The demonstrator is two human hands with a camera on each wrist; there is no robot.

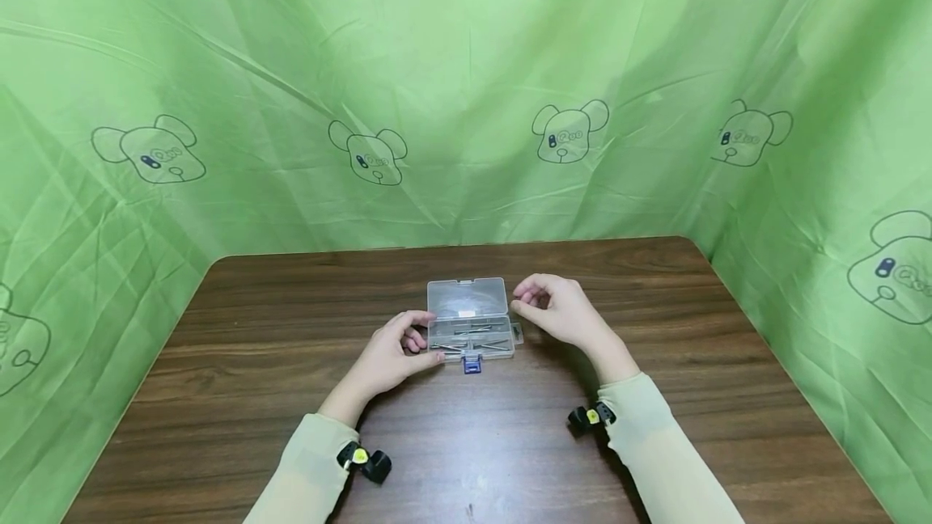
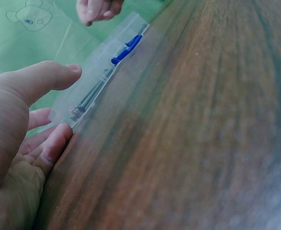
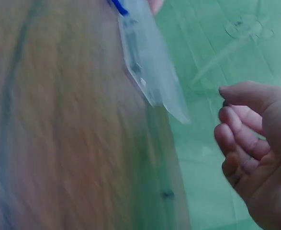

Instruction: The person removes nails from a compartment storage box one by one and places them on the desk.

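A clear plastic compartment box lies on the table with its lid raised at the back. Long thin metal pieces, nails or screws with heads, lie in its compartments. A blue clasp hangs at the front. My left hand grips the box's left end, thumb by the front corner and fingers by the rear of that side. To the right of the lid, my right hand hovers apart from the box. In the right wrist view, its fingers bend loosely, with no object clearly seen between them.
Under the box is a dark brown wooden table with rounded far corners. Green curtains with printed bear heads surround its back and sides. A clear tab juts from the box's right end.
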